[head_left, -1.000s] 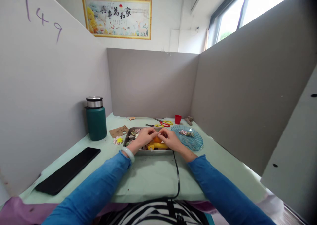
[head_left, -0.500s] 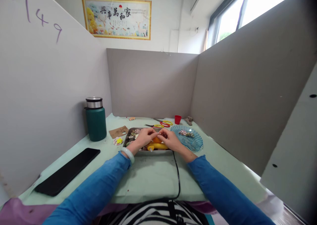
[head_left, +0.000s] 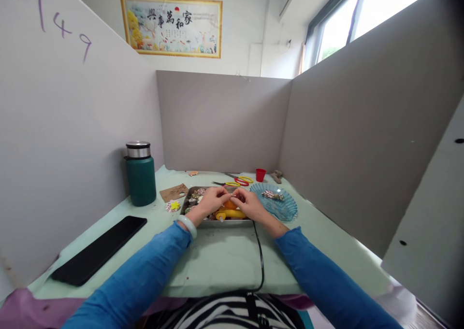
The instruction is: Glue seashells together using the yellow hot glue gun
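Observation:
Both hands meet over a metal tray (head_left: 188, 201) of small shells and beads. My left hand (head_left: 209, 201) is closed in a pinch, its fingertips touching those of my right hand (head_left: 247, 203), which is also pinched. Between the fingertips is a tiny item too small to name. Just under the hands lie a yellow glue gun (head_left: 230, 214) and an orange piece (head_left: 229, 205). A black cord (head_left: 259, 251) runs from the tray toward my body. A pale bangle (head_left: 187, 223) sits on my left wrist.
A blue glass dish (head_left: 284, 206) with small bits stands right of the tray. Scissors (head_left: 239, 179) and a red cup (head_left: 260, 174) lie behind. A green flask (head_left: 140, 174), a brown card (head_left: 174, 192) and a black phone (head_left: 98, 249) are at left. Grey partitions wall three sides.

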`<state>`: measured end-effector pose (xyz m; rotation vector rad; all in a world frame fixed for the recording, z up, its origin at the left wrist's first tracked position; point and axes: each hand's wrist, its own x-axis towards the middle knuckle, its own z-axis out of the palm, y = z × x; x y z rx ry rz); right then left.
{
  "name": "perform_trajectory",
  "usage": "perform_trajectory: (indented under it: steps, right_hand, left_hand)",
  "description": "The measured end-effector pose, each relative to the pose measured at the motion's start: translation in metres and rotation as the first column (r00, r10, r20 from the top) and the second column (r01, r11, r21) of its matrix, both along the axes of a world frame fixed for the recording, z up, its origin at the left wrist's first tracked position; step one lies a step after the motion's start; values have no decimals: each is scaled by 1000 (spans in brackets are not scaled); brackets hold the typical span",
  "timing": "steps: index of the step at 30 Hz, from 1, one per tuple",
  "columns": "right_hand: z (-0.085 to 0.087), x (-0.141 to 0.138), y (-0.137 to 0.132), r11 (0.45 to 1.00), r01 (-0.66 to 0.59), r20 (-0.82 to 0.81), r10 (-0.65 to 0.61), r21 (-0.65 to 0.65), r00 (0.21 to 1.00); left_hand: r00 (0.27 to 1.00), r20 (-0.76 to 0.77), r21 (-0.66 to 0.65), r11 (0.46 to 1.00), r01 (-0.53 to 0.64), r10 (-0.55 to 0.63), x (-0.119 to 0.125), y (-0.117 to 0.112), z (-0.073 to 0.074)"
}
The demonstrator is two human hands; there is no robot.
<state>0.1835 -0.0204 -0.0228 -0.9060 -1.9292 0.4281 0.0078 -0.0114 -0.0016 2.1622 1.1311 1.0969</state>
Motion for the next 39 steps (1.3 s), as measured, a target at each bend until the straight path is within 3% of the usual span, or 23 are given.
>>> perform_trajectory:
  steps: [14,26,39]
  right_hand:
    - [-1,-2,1,998,50,-41,-49,24,998]
    - [-4,1,3,998,38,3,-38,46,999]
    - [-3,0,5,999,46,-132,-44,17,990]
  left_hand:
    - [993,110,-73,996,56,-48,1,6,-5]
    - [999,46,25,1000,11,-12,-2,3,-1]
    - [990,130,-57,996,68,-61,0,2,-1]
